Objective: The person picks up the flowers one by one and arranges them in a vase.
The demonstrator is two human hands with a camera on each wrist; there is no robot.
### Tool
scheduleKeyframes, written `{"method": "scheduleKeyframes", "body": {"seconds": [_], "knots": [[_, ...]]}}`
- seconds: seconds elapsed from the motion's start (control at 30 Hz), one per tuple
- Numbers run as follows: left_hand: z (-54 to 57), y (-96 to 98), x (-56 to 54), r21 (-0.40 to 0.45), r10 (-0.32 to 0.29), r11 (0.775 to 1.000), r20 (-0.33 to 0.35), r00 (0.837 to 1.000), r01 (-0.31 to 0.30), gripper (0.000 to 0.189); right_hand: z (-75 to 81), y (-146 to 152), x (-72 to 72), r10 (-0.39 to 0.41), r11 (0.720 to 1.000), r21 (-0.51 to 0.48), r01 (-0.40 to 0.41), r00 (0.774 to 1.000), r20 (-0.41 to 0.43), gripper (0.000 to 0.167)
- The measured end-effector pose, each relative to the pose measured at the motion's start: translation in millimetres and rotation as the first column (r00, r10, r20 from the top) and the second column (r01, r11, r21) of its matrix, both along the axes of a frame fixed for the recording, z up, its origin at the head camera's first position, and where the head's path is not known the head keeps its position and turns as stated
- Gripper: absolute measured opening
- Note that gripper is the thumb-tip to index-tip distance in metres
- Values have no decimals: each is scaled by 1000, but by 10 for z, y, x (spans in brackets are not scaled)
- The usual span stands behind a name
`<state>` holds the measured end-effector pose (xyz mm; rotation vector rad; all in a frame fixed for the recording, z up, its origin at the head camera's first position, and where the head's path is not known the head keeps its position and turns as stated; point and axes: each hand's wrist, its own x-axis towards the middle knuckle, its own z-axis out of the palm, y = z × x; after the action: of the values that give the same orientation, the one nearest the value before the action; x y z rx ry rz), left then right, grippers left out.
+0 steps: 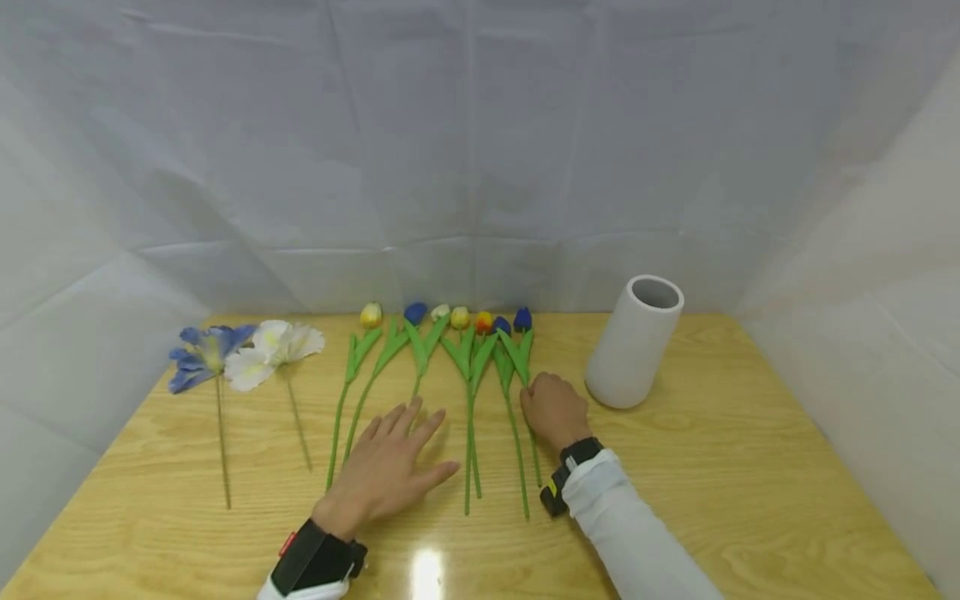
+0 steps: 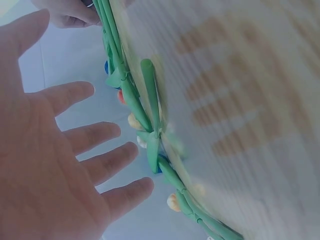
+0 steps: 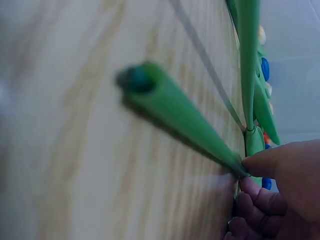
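My right hand [image 1: 557,410] pinches the green stem [image 3: 187,117] of the rightmost blue tulip [image 1: 522,318] between thumb and fingertips, low over the table. That stem's cut end points toward the right wrist camera. My left hand [image 1: 386,467] is held with fingers spread and straight, palm down and holding nothing, near the stems of the left tulips. In a row lie several more tulips: a yellow one [image 1: 371,315], a blue one [image 1: 416,313], a white one [image 1: 440,312], another yellow one [image 1: 460,317], an orange-red one [image 1: 483,322] and a blue one [image 1: 501,326].
A white vase [image 1: 633,346] stands upright just right of my right hand. Farther left lie a blue-purple flower [image 1: 208,354] and a white flower [image 1: 273,352] on thin stems. Pale sheeting [image 1: 480,167] hangs behind the wooden table [image 1: 735,483] and at both sides.
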<state>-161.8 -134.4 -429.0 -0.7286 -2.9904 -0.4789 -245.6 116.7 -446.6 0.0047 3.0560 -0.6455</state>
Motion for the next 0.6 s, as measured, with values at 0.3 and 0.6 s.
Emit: {"method": "scheduleKeyframes", "body": {"seconds": [0.3, 0.6], "knots": [[38, 12, 13, -12, -3, 1000, -24, 1000, 3, 73, 16, 7, -25, -18, 999, 40, 16, 999, 38, 33], [43, 12, 22, -23, -5, 1000, -20, 1000, 5, 72, 42, 40, 1, 9, 1000, -15, -8, 997, 75, 35]]}}
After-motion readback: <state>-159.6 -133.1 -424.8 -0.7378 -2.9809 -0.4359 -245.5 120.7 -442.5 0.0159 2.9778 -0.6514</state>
